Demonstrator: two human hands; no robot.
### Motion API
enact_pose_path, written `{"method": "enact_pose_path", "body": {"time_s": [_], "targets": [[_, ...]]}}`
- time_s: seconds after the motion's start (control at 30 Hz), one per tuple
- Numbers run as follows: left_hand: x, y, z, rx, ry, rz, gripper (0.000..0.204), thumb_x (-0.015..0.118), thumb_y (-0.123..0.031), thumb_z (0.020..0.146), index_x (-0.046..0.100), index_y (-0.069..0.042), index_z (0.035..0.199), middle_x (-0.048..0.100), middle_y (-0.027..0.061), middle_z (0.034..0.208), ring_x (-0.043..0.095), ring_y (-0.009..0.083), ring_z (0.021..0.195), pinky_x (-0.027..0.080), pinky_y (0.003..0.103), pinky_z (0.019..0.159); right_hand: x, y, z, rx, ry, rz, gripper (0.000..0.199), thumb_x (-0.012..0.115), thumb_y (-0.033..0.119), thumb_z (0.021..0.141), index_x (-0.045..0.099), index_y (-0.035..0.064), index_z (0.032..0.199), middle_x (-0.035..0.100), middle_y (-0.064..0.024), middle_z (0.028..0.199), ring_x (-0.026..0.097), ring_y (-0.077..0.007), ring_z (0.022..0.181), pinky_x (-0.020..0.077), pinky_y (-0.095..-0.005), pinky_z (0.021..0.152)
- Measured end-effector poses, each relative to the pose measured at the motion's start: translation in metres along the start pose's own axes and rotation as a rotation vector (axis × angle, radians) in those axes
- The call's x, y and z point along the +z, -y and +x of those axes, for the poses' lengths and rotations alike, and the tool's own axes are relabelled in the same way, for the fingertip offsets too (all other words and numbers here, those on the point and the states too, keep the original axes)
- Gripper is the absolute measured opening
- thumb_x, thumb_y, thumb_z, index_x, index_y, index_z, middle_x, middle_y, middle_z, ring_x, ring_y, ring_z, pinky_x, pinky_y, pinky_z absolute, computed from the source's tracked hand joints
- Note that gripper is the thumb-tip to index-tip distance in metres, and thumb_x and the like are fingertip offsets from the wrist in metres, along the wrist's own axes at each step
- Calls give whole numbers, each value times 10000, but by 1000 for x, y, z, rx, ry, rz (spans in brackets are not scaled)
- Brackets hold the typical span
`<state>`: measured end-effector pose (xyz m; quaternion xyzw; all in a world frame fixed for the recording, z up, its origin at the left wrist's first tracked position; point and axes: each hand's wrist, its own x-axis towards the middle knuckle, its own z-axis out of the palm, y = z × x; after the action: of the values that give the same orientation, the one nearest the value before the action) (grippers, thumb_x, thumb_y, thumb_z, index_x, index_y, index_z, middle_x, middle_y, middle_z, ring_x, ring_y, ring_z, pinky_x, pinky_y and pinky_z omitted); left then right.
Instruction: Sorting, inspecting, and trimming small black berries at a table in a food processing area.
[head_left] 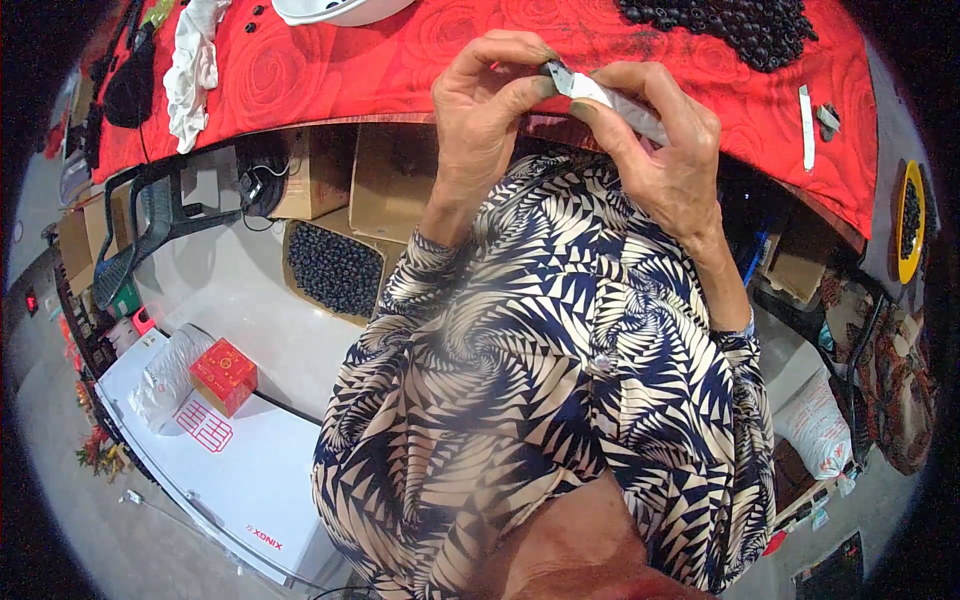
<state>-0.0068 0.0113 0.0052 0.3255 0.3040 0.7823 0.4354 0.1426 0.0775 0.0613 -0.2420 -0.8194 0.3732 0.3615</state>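
Note:
Above the front edge of the red-covered table (330, 85), both of my hands are raised and brought close together. My left hand (472, 125) pinches the dark tip of a white strip-like piece (590, 91) between thumb and fingertips. The other end of that piece runs into my right hand (675, 135), whose thumb and fingers close around it. What the white piece is made of, I cannot tell. Many small round black pieces (740, 30) lie loose on the cloth beyond my right hand.
A white bowl (345, 12) sits at the table's far side, left of a crumpled white cloth (192, 75)'s opposite side. At right lie a white strip (807, 128) and a yellow-rimmed dish (908, 225). Below stand a carton of black pieces (335, 268) and a red box (224, 376).

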Motion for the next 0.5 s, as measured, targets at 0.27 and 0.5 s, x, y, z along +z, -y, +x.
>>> {"method": "enact_pose_path", "body": {"time_s": [0.27,0.5], "targets": [[1,3,-3,-87,-44,-227,214,610,73,784,553,19,983,584,128,1020,594,189,893,517,280,795,-3,-2,-3,17,-5,16,219,709,94,741,589,8,903,654,-133,771,669,-217,707,525,-307,597],[1,-2,-2,-213,-105,-342,172,576,18,834,549,28,1003,608,139,978,613,198,865,522,282,778,-2,-6,-3,92,-38,44,209,702,124,754,597,17,900,647,-109,757,660,-201,677,508,-285,581]]}}
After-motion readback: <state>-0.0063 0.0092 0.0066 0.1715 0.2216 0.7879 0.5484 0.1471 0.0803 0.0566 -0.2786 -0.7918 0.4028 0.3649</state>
